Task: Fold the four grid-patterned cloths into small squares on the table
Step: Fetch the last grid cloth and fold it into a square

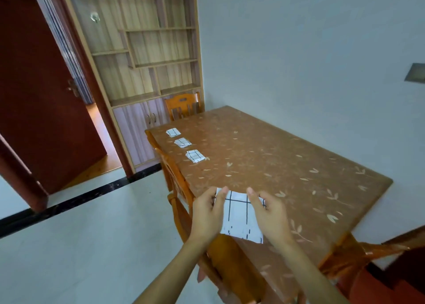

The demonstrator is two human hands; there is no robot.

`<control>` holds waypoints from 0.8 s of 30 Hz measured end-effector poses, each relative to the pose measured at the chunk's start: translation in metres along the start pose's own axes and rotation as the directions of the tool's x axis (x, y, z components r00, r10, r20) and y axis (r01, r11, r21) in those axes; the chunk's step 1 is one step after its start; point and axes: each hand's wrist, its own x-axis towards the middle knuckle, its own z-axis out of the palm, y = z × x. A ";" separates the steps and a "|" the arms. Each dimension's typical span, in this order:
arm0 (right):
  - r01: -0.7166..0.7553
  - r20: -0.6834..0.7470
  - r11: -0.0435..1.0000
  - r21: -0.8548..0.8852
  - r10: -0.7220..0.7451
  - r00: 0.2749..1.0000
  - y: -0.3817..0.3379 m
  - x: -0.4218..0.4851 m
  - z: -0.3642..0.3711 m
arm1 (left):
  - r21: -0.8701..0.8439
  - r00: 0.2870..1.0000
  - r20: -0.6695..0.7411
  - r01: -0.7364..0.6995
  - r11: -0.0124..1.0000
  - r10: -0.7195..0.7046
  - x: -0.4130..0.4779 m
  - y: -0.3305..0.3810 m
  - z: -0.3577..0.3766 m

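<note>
A white cloth with black grid lines [239,218] hangs partly folded over the near left edge of the table [287,165]. My left hand [208,214] pinches its upper left corner, and my right hand [269,214] pinches its upper right corner. Three small folded grid cloths lie in a row along the table's left edge: the nearest folded cloth [195,156], the middle folded cloth [182,142] and the farthest folded cloth [173,132].
An orange wooden chair [179,184] is tucked in at the left side below my hands, another chair [184,105] stands at the far end, and a third chair [368,257] at the near right. A shelf cabinet [142,50] and open red door [41,96] stand beyond.
</note>
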 end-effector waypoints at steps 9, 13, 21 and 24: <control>0.321 -0.017 0.818 -0.477 -0.374 0.927 -0.063 0.050 0.110 | 0.107 0.984 0.081 -0.169 0.980 0.161 0.077 -0.042 -0.108; 0.325 0.091 0.741 -0.588 -0.339 0.937 -0.094 0.068 0.167 | 0.012 0.971 0.106 -0.216 0.976 0.213 0.101 -0.055 -0.146; 0.299 0.107 0.775 -0.557 -0.290 0.951 -0.073 0.117 0.251 | -0.026 0.977 0.145 -0.152 0.988 0.154 0.168 -0.112 -0.204; 0.324 0.131 0.801 -0.503 -0.300 0.945 -0.062 0.146 0.279 | -0.023 0.975 0.190 -0.110 0.994 0.113 0.201 -0.138 -0.218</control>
